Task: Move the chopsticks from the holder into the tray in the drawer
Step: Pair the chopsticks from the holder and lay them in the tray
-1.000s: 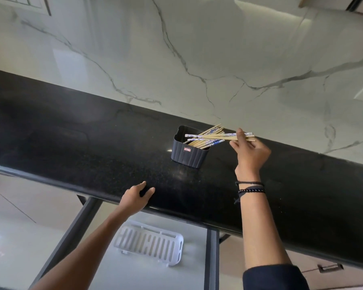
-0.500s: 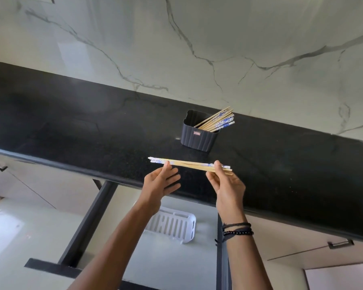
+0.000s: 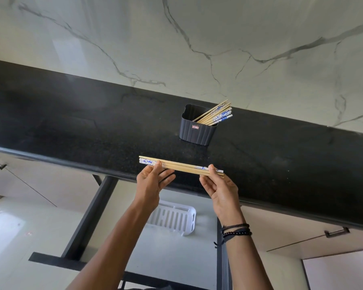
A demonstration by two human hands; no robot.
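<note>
Since half a second ago little has shifted: both hands keep the bundle level over the counter's front edge, barely nearer the body. Behind runs a marble wall, below it the black counter, and under that the open drawer. In the drawer lies a white slotted tray, its left end hidden by the left forearm. On the counter stands a dark ribbed holder with the remaining chopsticks leaning up to the right. The held chopsticks lie with their long axis left to right, the right end slightly lower, patterned tips at both ends. The left hand pinches them near the left end, the right hand near the right; how many sticks are in the bundle is hard to make out
</note>
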